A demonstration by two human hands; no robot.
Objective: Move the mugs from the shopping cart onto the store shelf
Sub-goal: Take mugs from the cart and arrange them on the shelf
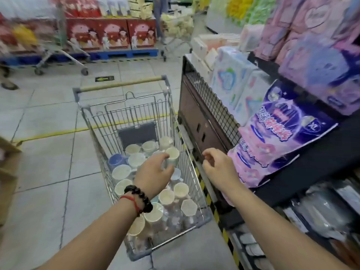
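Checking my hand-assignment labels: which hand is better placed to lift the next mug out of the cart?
Left. The left hand is over the shopping cart, fingers curled round a pale mug. The right hand hangs outside the basket, holding nothing.

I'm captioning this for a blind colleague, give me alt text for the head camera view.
A person's left hand grips a pale mug above a shopping cart full of mugs, while the right hand hovers empty with loosely curled fingers beside it. Store shelves with pink and purple packages stand to the right.
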